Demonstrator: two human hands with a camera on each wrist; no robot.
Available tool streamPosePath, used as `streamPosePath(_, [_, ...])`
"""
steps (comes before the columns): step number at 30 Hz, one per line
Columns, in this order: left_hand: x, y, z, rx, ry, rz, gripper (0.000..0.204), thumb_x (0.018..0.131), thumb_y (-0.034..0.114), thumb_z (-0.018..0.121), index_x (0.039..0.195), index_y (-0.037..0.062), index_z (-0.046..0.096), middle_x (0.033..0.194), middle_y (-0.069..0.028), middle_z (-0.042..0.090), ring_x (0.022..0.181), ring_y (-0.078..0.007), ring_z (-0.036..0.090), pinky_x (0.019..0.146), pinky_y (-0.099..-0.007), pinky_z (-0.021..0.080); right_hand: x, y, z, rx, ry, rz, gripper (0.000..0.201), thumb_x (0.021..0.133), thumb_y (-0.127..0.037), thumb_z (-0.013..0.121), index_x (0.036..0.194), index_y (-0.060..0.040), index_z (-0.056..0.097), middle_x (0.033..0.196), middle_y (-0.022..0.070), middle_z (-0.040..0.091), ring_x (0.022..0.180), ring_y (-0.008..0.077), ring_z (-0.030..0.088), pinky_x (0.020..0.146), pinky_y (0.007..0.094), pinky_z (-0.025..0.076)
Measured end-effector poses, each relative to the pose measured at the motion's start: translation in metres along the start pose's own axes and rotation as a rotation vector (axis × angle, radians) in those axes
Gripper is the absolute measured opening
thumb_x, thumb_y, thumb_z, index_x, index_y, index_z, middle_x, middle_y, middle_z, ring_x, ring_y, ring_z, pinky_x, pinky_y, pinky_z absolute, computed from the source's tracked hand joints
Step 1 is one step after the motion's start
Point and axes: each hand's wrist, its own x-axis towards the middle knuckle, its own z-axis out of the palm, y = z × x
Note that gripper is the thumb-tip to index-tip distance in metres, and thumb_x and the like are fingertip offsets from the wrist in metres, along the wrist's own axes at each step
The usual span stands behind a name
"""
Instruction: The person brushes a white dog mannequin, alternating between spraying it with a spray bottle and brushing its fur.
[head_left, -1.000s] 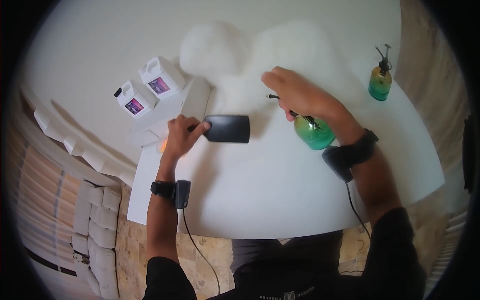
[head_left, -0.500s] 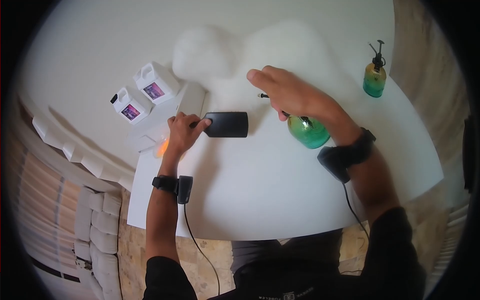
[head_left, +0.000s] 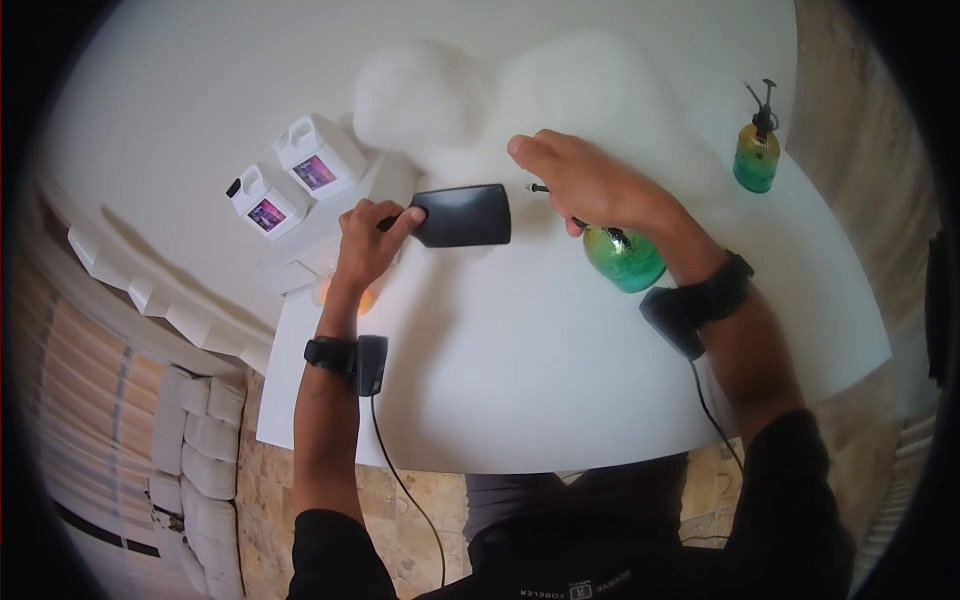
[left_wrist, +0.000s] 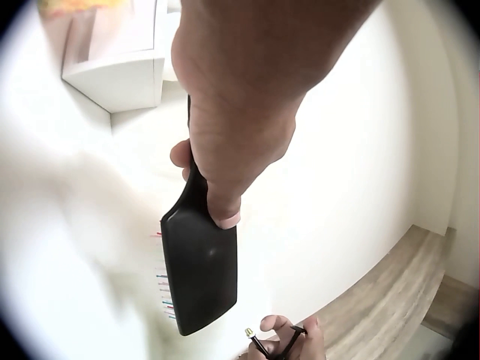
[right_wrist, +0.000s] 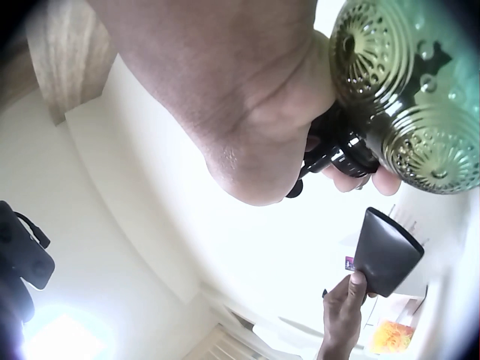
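My left hand (head_left: pixel 372 240) grips the handle of a black paddle hairbrush (head_left: pixel 463 216), thumb at the base of its head. In the left wrist view, thin coloured bristles stick out from one side of the hairbrush (left_wrist: pixel 201 270). My right hand (head_left: pixel 600 190) holds the neck of a green and gold glass spray bottle (head_left: pixel 628 262). Its dark nozzle (head_left: pixel 537 188) points left toward the hairbrush. The right wrist view shows the bottle's embossed round pattern and black collar (right_wrist: pixel 352 154), with fingers curled beneath. Beyond both hands lies a white fluffy mass (head_left: pixel 600 90), low in contrast against the white surface.
A second spray bottle (head_left: pixel 757 158) stands at the far right of the white table (head_left: pixel 520 380). Two white jugs (head_left: pixel 320 160) with purple labels stand at the left by a white box (head_left: pixel 388 180). Something orange (head_left: pixel 362 298) sits behind my left wrist.
The hairbrush has risen away from my body and tilted, its far end now higher. My right hand and the spray bottle have stayed nearly in place.
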Motion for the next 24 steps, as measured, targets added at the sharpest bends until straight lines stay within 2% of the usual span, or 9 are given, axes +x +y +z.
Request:
streamPosePath(3, [0.007, 0.003, 0.007, -0.017, 0.024, -0.025, 0.043, 0.092, 0.042, 0.075, 0.09, -0.0006, 0.077, 0.071, -0.0159, 0.064, 0.074, -0.027, 0.058, 0.071, -0.0389, 0.047, 0.002, 0.003, 0.0, 0.003, 0.001, -0.007, 0.051, 0.103, -0.051, 0.043, 0.098, -0.0007, 0.049, 0.068, 0.0067, 0.049, 0.05, 0.0151, 0.051, 0.052, 0.0326, 0.045])
streamPosePath(5, [0.004, 0.001, 0.009, -0.006, -0.073, -0.092, 0.046, 0.089, 0.048, 0.074, 0.085, 0.0027, 0.077, 0.071, -0.0167, 0.063, 0.081, -0.0291, 0.055, 0.084, -0.0412, 0.043, 0.005, 0.005, -0.001, -0.032, 0.041, -0.021, 0.042, 0.102, -0.042, 0.043, 0.097, -0.001, 0.048, 0.068, 0.0068, 0.049, 0.05, 0.0158, 0.051, 0.051, 0.0333, 0.045])
streamPosePath(11, [-0.024, -0.008, 0.005, 0.154, -0.242, -0.138, 0.051, 0.092, 0.049, 0.07, 0.078, -0.0005, 0.074, 0.071, -0.0149, 0.066, 0.076, -0.03, 0.055, 0.095, -0.0429, 0.035, 0.011, 0.014, -0.001, -0.076, 0.02, 0.018, 0.03, 0.099, -0.032, 0.041, 0.095, -0.0021, 0.046, 0.067, 0.0072, 0.047, 0.049, 0.016, 0.051, 0.051, 0.0336, 0.044])
streamPosePath(15, [-0.03, -0.013, -0.003, 0.111, -0.319, -0.177, 0.05, 0.091, 0.048, 0.071, 0.077, 0.0, 0.073, 0.071, -0.0148, 0.065, 0.077, -0.0295, 0.056, 0.092, -0.0426, 0.038, 0.013, 0.019, 0.0, -0.073, -0.019, -0.004, 0.035, 0.101, -0.037, 0.041, 0.097, -0.0029, 0.047, 0.067, 0.0058, 0.048, 0.049, 0.0147, 0.051, 0.051, 0.0328, 0.045])
streamPosePath(16, [-0.029, -0.011, -0.005, 0.111, -0.321, -0.178, 0.05, 0.091, 0.048, 0.071, 0.077, 0.0, 0.073, 0.071, -0.0148, 0.065, 0.077, -0.0295, 0.056, 0.092, -0.0426, 0.038, 0.01, 0.014, 0.0, 0.017, -0.043, 0.014, 0.041, 0.102, -0.043, 0.041, 0.1, -0.0027, 0.049, 0.066, 0.0048, 0.048, 0.049, 0.0142, 0.051, 0.051, 0.0319, 0.045])
streamPosePath(18, [-0.022, -0.008, -0.006, 0.075, -0.19, -0.035, 0.038, 0.091, 0.037, 0.076, 0.086, -0.0007, 0.076, 0.071, -0.0164, 0.066, 0.071, -0.0258, 0.057, 0.069, -0.0402, 0.047, 0.007, 0.009, 0.002, 0.103, -0.069, 0.03, 0.047, 0.103, -0.049, 0.041, 0.103, -0.0026, 0.05, 0.066, 0.0039, 0.049, 0.049, 0.0138, 0.051, 0.051, 0.031, 0.045])
streamPosePath(20, [-0.012, -0.003, -0.003, 0.027, -0.127, -0.034, 0.037, 0.092, 0.036, 0.075, 0.088, -0.0006, 0.077, 0.073, -0.0163, 0.066, 0.072, -0.0258, 0.058, 0.069, -0.0399, 0.047, 0.005, 0.007, 0.002, 0.148, -0.069, -0.011, 0.061, 0.103, -0.06, 0.041, 0.112, -0.0004, 0.052, 0.064, 0.0024, 0.049, 0.049, 0.0137, 0.052, 0.051, 0.0294, 0.045])
streamPosePath(23, [0.0, -0.001, 0.006, 0.045, -0.015, 0.003, 0.036, 0.093, 0.036, 0.074, 0.091, -0.0004, 0.077, 0.077, -0.0162, 0.067, 0.076, -0.0263, 0.058, 0.071, -0.0393, 0.047, 0.009, 0.01, 0.001, 0.172, 0.051, -0.076, 0.072, 0.101, -0.064, 0.04, 0.104, 0.006, 0.055, 0.069, 0.0073, 0.052, 0.049, 0.0165, 0.054, 0.053, 0.0343, 0.049])
streamPosePath(24, [0.003, -0.001, 0.009, -0.017, -0.031, -0.04, 0.04, 0.091, 0.042, 0.074, 0.091, 0.0021, 0.078, 0.077, -0.0146, 0.065, 0.082, -0.0273, 0.056, 0.081, -0.0401, 0.044, 0.009, 0.009, 0.0, 0.171, 0.05, -0.075, 0.072, 0.101, -0.064, 0.04, 0.104, 0.006, 0.055, 0.069, 0.0073, 0.052, 0.049, 0.0165, 0.054, 0.053, 0.0343, 0.049])
